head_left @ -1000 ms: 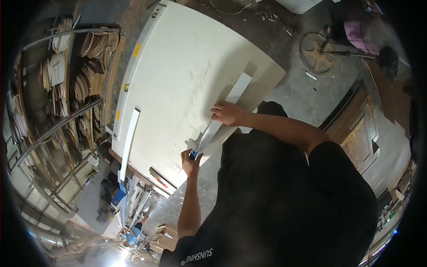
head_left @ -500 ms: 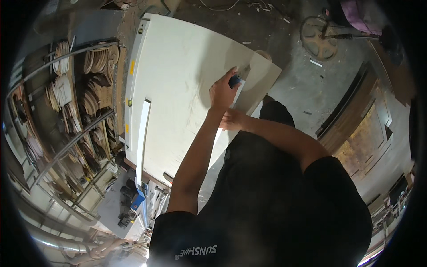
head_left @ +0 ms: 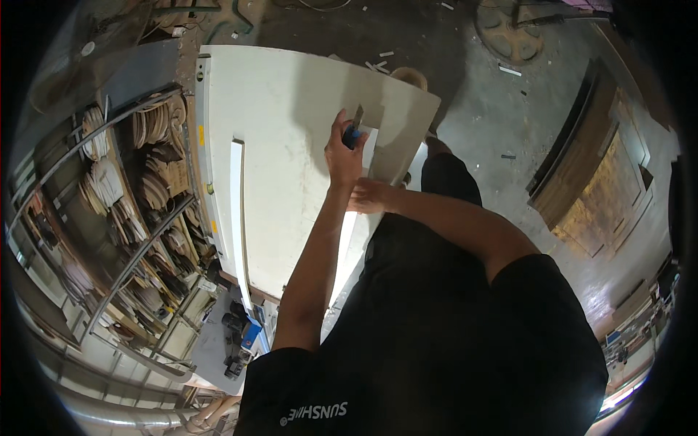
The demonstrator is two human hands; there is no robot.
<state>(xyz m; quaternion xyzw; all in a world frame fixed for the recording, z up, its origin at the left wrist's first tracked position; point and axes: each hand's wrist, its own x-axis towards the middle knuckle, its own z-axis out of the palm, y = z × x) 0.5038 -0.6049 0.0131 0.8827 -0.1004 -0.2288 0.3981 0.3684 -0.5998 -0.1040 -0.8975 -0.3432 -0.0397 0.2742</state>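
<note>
My left hand [head_left: 343, 156] is closed round a small blue-and-black tool [head_left: 352, 136] with a narrow pointed piece sticking out at its far end. Its exact kind is hard to make out. It is beside the far end of a white strip [head_left: 370, 150], which lies along the near right side of a pale board [head_left: 280, 174]. Just below, my right hand [head_left: 371, 196] closes on the same strip, its fingertips partly hidden behind my left wrist. The strip runs on beneath my hands, toward my body.
A second white strip [head_left: 238, 196] lies on the board's left part, and a long spirit level [head_left: 206, 145] along its left edge. Racks of curved wooden pieces [head_left: 156, 120] stand at left. Flat panels [head_left: 592, 189] lie on the floor at right, and a wheel-shaped base [head_left: 512, 33] stands farther back.
The view has shifted. My left hand has tilted the tool, so its pointed piece shows more plainly. My right hand stays on the strip.
</note>
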